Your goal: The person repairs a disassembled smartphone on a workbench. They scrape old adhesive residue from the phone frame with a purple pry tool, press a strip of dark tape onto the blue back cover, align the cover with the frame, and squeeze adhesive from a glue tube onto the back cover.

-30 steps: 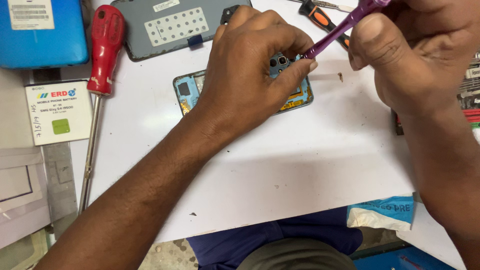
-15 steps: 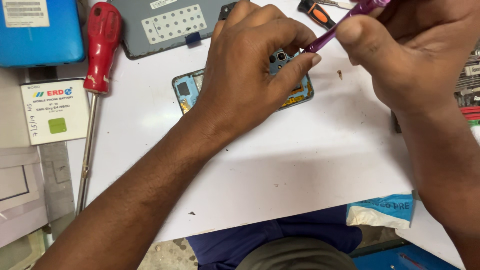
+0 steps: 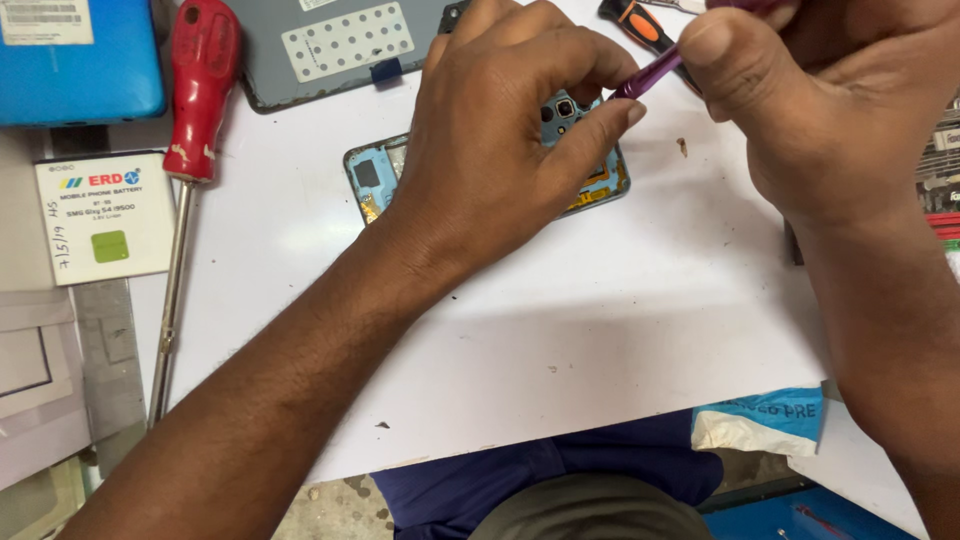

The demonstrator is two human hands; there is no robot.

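An opened phone (image 3: pixel 372 180) with a light blue inner frame lies flat on the white table (image 3: pixel 600 350), its insides showing. My left hand (image 3: pixel 500 130) presses down on top of it, fingers bent over its middle and thumb near the camera module. My right hand (image 3: pixel 800 100) pinches a thin purple tool (image 3: pixel 650 72), whose tip points at the phone's upper right corner, just beside my left fingertip.
A red-handled screwdriver (image 3: pixel 200 90) lies at the left beside a white battery pack (image 3: pixel 105 215) and a blue case (image 3: pixel 80 60). A grey back cover (image 3: pixel 330 50) sits beyond the phone. An orange-and-black screwdriver (image 3: pixel 640 25) lies at the top. A blue-and-white packet (image 3: pixel 765 420) hangs at the near edge.
My right hand has drifted slightly left and down, bringing the purple tool's tip closer to the phone's corner. My left hand stays pressed on the phone.
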